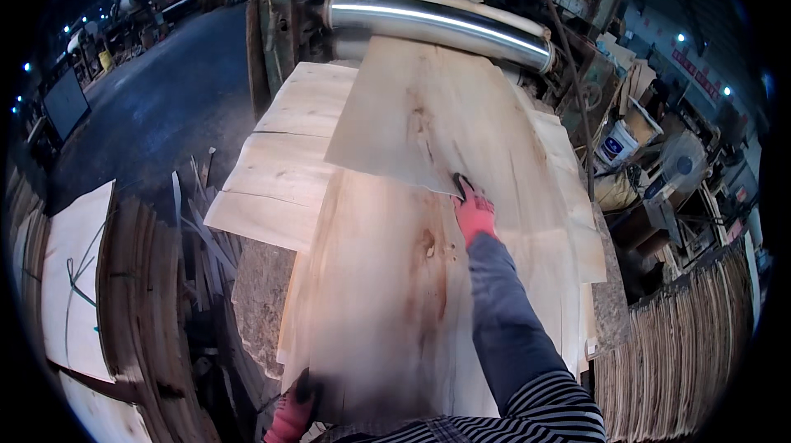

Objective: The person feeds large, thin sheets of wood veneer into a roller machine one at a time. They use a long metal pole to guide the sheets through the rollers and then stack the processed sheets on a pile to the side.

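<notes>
My right hand (475, 210), in a pink glove with dark fingertips, reaches forward with its fingers closed at the near edge of a thin wood veneer sheet (470, 113). This sheet's far end lies at a shiny metal roller (445, 27). Beneath it, a second veneer sheet (371, 278) with brown streaks and a knot stretches toward me, its near part blurred. At that sheet's near left edge my left hand (290, 415), gloved alike, has its dark thumb over the border; its other fingers are mostly hidden.
Paler veneer sheets (280, 154) spread beneath on the left. Upright veneer stacks stand at the right (680, 352) and left (148, 295). Loose wood strips (210, 237) lean beside the left stack. A white bucket (622, 142) and a fan (682, 154) stand farther right.
</notes>
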`<state>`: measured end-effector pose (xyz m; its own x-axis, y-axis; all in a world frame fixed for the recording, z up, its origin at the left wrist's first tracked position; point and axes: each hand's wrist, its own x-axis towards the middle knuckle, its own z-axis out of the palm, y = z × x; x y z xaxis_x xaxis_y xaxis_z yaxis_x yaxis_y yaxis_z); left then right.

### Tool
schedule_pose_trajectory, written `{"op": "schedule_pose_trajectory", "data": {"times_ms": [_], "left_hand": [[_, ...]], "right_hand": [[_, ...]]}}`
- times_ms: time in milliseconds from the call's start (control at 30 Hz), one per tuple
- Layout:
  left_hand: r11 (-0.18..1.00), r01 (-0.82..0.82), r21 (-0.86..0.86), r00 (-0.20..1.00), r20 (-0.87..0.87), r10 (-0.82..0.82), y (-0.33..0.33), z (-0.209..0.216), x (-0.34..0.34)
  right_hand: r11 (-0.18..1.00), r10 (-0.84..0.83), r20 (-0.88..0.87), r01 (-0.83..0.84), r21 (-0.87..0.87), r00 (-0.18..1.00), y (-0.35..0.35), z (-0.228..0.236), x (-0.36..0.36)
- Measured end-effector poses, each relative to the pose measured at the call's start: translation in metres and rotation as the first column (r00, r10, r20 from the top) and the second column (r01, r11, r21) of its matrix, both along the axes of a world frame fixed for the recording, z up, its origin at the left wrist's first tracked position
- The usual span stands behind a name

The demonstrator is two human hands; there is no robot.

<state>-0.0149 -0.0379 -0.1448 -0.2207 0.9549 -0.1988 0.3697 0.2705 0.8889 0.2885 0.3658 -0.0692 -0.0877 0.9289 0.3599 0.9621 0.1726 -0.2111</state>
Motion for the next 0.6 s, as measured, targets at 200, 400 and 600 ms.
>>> {"op": "schedule_pose_trajectory", "data": {"times_ms": [200, 400, 600], "left_hand": [[0.987, -0.099, -0.126, 0.951, 0.281, 0.131, 0.007, 0.026, 0.01], [0.998, 0.005, -0.056, 0.85, 0.526, 0.025, 0.002, 0.002, -0.017], [0.823, 0.42, -0.383, 0.849, 0.485, -0.208, 0.052, 0.176, 0.022]], "right_hand": [[0.966, 0.243, 0.029, -0.239, -0.094, 0.97, -0.072, 0.001, -0.04], [0.86, 0.463, 0.08, -0.425, -0.282, 0.883, -0.278, -0.014, 0.013], [0.894, 0.294, -0.072, -0.301, -0.333, 0.953, -0.429, -0.017, 0.045]]}}
